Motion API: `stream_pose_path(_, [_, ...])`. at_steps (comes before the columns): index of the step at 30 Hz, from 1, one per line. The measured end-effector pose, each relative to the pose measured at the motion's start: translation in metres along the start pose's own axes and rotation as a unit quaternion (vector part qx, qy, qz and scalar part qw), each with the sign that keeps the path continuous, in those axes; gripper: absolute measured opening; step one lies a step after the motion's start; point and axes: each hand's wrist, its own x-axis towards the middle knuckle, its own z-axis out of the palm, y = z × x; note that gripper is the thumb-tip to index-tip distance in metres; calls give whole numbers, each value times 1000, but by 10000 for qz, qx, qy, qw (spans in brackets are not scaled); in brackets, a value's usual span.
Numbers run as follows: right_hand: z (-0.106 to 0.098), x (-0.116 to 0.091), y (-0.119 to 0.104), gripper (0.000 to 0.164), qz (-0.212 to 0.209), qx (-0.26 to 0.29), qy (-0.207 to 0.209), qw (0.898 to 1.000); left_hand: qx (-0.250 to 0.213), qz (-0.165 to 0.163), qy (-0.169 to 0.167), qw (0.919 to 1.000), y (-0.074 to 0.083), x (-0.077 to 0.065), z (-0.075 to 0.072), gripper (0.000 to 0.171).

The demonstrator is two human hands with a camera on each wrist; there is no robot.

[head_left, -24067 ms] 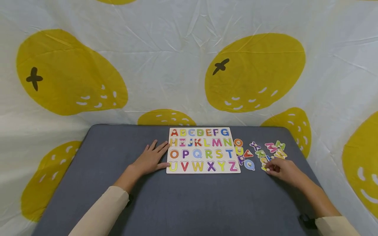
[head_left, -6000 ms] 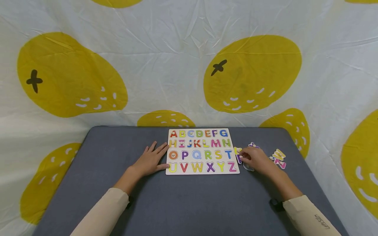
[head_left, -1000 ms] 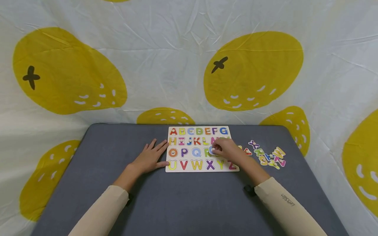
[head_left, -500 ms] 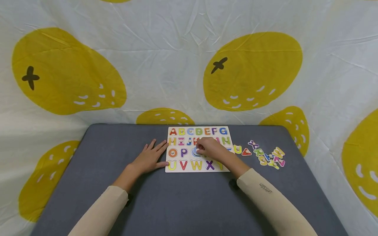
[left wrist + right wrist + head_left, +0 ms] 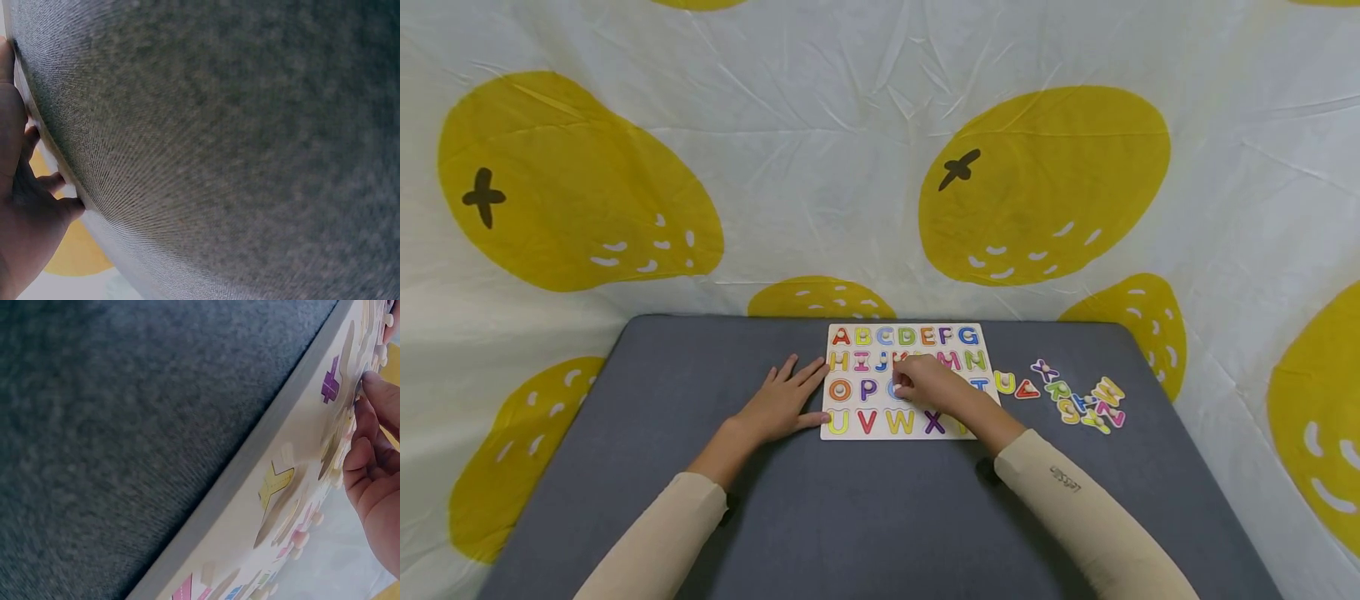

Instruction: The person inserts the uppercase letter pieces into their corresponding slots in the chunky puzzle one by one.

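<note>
A pale wooden alphabet board [image 5: 882, 423] lies near the table's far edge. My right hand [image 5: 936, 385] is over its third row, thumb and fingertips pinching a light-blue letter Q piece [image 5: 892, 389] at the Q recess. The fingers hide most of the piece, and I cannot tell if it sits flush. In the right wrist view, the curled right hand [image 5: 381, 462] is at the board's surface. My left hand [image 5: 782, 404] rests on the table with fingers spread, fingertips and thumb touching the board's left edge. The left wrist view shows part of the left hand [image 5: 31, 231].
Right of the board lie a yellow U piece [image 5: 1004, 382] and a red V piece [image 5: 1027, 389]. Farther right are a purple X piece [image 5: 1044, 370], a green R piece [image 5: 1058, 391] and several overlapping letters, including a yellow W piece [image 5: 1107, 390]. A dark grey cloth [image 5: 880, 517] covers the table.
Over the last second my right hand has carried the Q piece left to its recess. Since the oldest frame, letters including M, N, O and P have gone into the board. The left hand stays put.
</note>
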Motion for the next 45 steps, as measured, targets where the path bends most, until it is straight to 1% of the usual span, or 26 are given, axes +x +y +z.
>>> stream_pose_path(9, [1, -3, 0, 14, -29, 25, 86, 10000, 9, -36, -5, 10000, 0, 0, 0, 94])
stream_pose_path(12, [-2, -8, 1, 11, 54, 135, 153, 9998, -4, -18, 15, 10000, 1, -1, -1, 94])
stream_pose_path(16, [-8, -20, 7, 10, 72, 257, 389, 9989, -15, 14, 73, 10000, 0, -1, -1, 93])
stream_pose_path(20, [-15, -38, 21, 10, 27, 177, 754, 9970, -20, 19, 72, 10000, 0, -1, -1, 93])
stream_pose_path(24, [-20, -63, 41, 11, 103, 106, 1085, 9940, 5, 20, 45, 10000, 0, 0, 1, 94])
stream_pose_path(31, [-31, -108, 77, 12, 389, 134, 1295, 9907, 33, 12, 54, 10000, -2, 1, 5, 94])
stream_pose_path(33, [-34, -120, 86, 13, 445, 49, 1378, 9895, 28, 2, 63, 10000, -1, 1, 5, 94])
stream_pose_path(37, [-40, -143, 105, 14, 626, -157, 1673, 9838, 42, 59, 112, 9999, -1, 1, 5, 93])
stream_pose_path(41, [-46, -160, 120, 14, 741, -284, 1926, 9781, 27, 89, 150, 9998, 0, 0, 5, 92])
stream_pose_path(45, [-51, -171, 134, 17, 884, -389, 1974, 9756, 17, 78, 177, 9998, 1, -1, 4, 91])
